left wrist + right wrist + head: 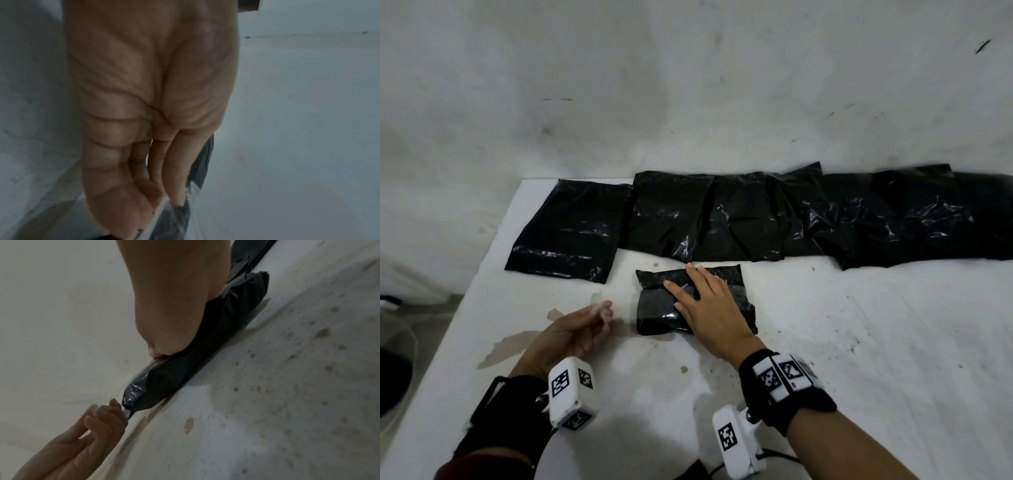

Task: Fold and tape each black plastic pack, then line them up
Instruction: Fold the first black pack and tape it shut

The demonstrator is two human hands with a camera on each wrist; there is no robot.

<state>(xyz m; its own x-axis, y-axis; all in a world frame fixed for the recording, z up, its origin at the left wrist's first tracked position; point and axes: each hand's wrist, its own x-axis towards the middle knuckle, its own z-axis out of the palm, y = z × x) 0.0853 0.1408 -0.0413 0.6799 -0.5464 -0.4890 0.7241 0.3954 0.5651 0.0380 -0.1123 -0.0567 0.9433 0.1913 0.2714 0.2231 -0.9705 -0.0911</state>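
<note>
Near the front of the white table (pixel 859 342), just before the row of unfolded black packs (pixel 722 219), a folded black pack (pixel 657 301) is pinned flat under the right hand (pixel 709 308). Its fingers are laid out straight and spread across the top of the bundle, nothing gripped, only pressed, and the purpose is judged to be plain enough: the fold is kept from springing open while the tape goes on. From the right wrist view the palm is seen bearing down on the pack's upper face, the plastic bulging at the free end. At that end the left hand (pixel 582 329) is brought in, fingers loosely curled, and a strip of clear tape (pixel 160 211) appears to be pinched between thumb and fingertips (pixel 107 412), drawn out toward the left edge of the bundle; the blur makes the pinch likely rather than certain. Farther back the remaining packs are left lying flat and overlapping along the wall (pixel 688 85), untouched, the leftmost one (pixel 568 233) set slightly apart from the rest.
</note>
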